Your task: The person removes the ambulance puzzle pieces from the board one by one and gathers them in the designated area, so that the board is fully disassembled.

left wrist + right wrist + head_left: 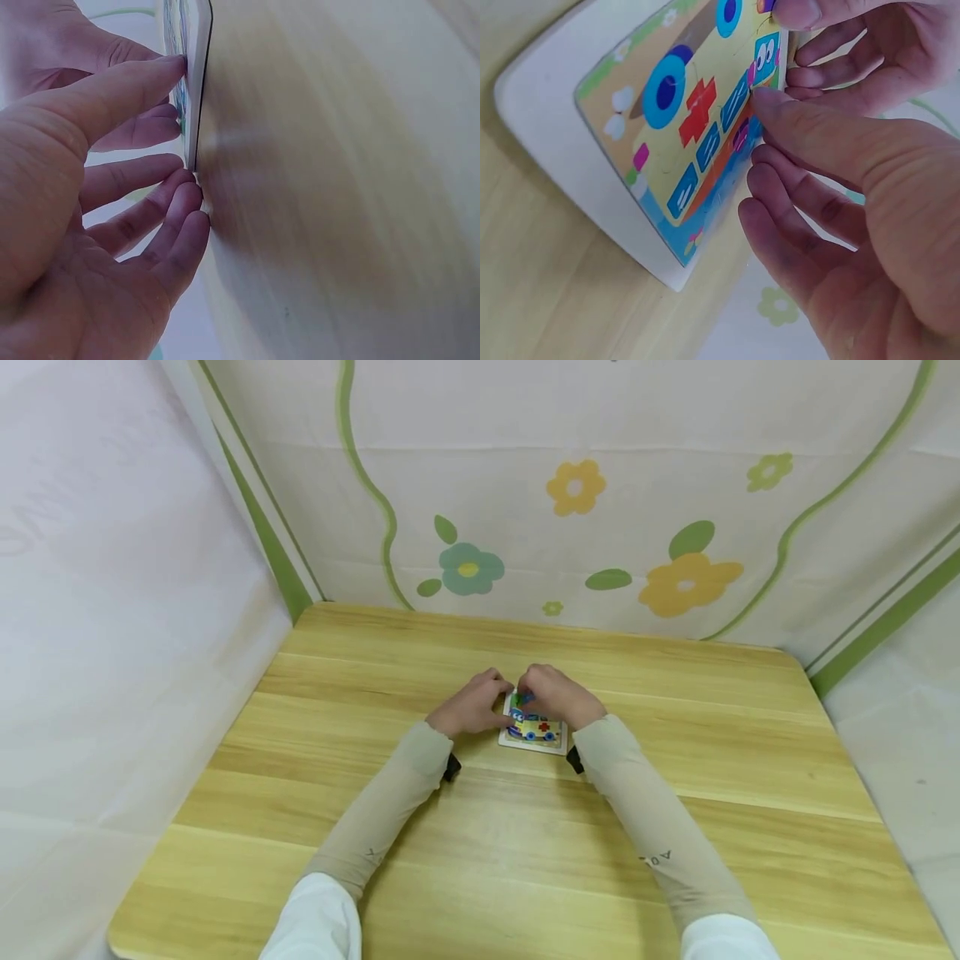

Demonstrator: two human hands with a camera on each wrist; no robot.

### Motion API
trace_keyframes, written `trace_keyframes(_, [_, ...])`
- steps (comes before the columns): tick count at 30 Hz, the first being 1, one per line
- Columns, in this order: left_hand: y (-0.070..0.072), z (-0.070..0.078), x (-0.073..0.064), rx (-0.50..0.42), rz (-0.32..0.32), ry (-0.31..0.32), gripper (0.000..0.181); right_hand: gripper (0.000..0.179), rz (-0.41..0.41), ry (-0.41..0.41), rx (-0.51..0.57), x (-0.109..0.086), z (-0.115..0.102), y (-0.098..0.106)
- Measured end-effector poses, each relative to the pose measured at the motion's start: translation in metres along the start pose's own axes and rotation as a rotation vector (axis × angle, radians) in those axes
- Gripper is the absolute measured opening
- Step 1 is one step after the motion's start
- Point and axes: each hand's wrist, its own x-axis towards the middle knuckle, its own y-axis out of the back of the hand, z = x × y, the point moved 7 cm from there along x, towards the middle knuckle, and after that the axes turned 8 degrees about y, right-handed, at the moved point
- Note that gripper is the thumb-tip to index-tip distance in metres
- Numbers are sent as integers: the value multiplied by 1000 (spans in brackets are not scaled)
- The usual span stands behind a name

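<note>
A small jigsaw puzzle board (534, 747) with a white border and a yellow ambulance picture lies on the table. My left hand (474, 703) holds the board at its left side, the thumb (161, 71) on the picture and the other fingers curved down by the far corner. My right hand (557, 695) reaches over the top left of the picture, its thumb (802, 120) against the surface. A small blue puzzle piece (527, 698) shows between its curled fingers, mostly hidden. Thin seams cross the picture in the right wrist view.
The wooden table (480, 860) stretches around the board on all sides. A white cloth wall (510, 485) with printed flowers rises behind its back edge, with more cloth at the left and right. Dark wrist cameras (452, 767) sit under both wrists.
</note>
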Motion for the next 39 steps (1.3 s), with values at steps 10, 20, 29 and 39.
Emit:
trace_keyframes(10, [0,1,0,-2,-2,18,59,20,-23,-37,32,3,3,1])
trace_keyframes(20, [-1,1,2,11,-4,27,59,18,-28,-63,49,4,6,1])
trace_keyframes(29, [1,0,6,14,1,48,53,19,2,-49,100,1,7,5])
trace_keyframes(39, [1,2,9,12,19,61,49,20,-16,-65,123,2,14,1])
